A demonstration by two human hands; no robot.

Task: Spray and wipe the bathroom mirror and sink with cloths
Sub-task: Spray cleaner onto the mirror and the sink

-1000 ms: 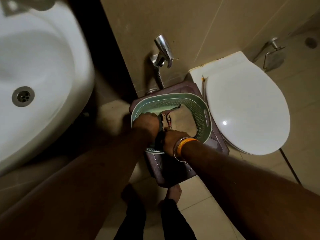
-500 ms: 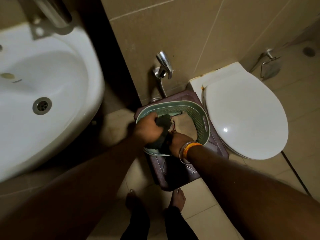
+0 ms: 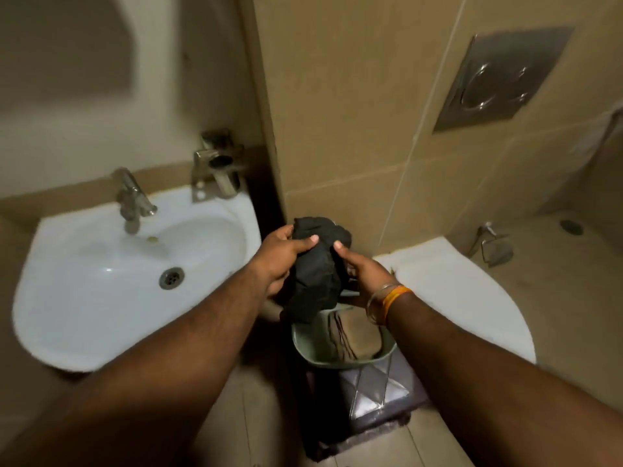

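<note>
Both hands [image 3: 283, 256] [image 3: 362, 274] clamped on dark cloth [image 3: 317, 281] — bunched between them — above basket [image 3: 303, 345].

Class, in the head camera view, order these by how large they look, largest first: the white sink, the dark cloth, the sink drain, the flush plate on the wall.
1. white sink
2. flush plate, though it is farther away
3. dark cloth, held nearer the camera, so unsure against the plate
4. sink drain

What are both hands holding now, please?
Left hand: closed on the dark cloth.
Right hand: closed on the same dark cloth.
</note>
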